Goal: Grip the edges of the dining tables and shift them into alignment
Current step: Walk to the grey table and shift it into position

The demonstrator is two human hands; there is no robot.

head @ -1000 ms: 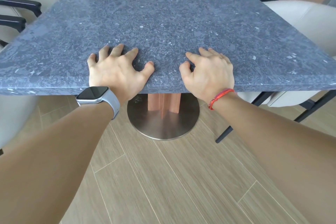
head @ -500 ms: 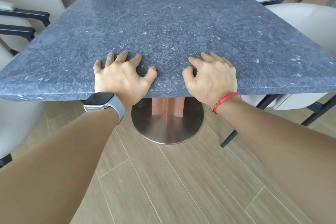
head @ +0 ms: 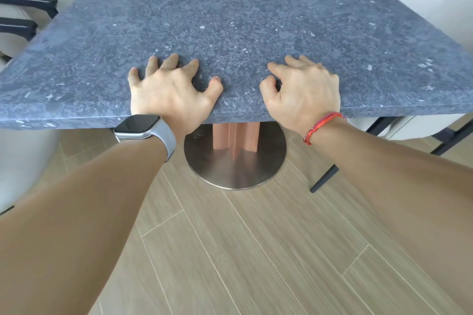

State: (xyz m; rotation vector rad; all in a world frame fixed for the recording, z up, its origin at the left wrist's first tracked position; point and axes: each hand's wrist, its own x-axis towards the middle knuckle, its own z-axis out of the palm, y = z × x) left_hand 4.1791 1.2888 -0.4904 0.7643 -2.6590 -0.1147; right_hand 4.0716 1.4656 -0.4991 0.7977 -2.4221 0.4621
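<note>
A dining table with a dark grey speckled stone top (head: 243,20) stands on a copper-coloured pedestal (head: 235,138) with a round steel base (head: 235,169). Both my hands lie on its near edge, a short gap between them. My left hand (head: 169,92), with a watch on the wrist, presses arched fingertips and thumb onto the top, its palm over the edge. My right hand (head: 304,92), with a red cord on the wrist, does the same. Neither thumb wraps under the edge. No second table is plainly in view.
Cream chairs with dark armrests (head: 28,2) stand close along the table's left side. More cream chairs (head: 435,7) crowd the right side, and a dark chair leg (head: 325,179) reaches the wood-plank floor (head: 256,250) near the base.
Both hands stay planted at the same spots on the near edge. The view drifts slightly; I cannot tell whether the table itself has shifted.
</note>
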